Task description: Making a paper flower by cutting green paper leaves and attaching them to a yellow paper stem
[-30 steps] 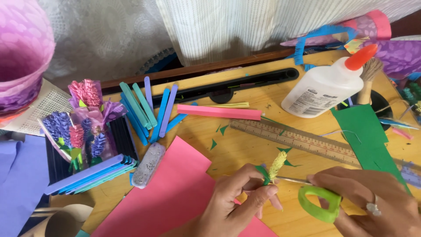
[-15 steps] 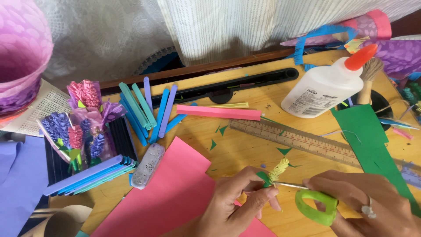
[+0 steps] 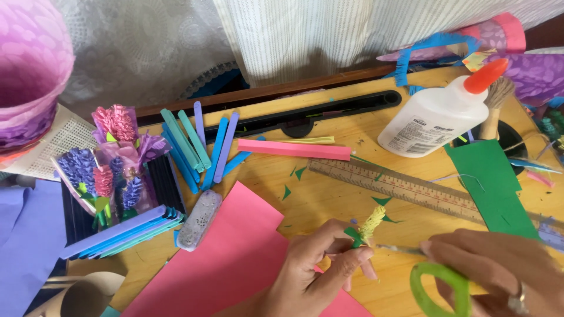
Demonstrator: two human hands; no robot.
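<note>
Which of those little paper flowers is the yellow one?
The small yellow paper flower, pinched in the left hand above the pink sheet. The others, purple and pink, stand in the holder at left.

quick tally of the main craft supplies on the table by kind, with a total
glue bottle: 1
ruler: 1
green-handled scissors: 1
pink paper sheet: 1
green paper sheet: 1
rolled pink strip: 1
small yellow paper flower: 1
total: 7

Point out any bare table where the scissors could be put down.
Bare wood lies between the pink sheet, the pink strip and the ruler, dotted with green scraps. The left side is crowded with paper flowers and craft sticks; the right with the glue bottle and green paper.
</note>
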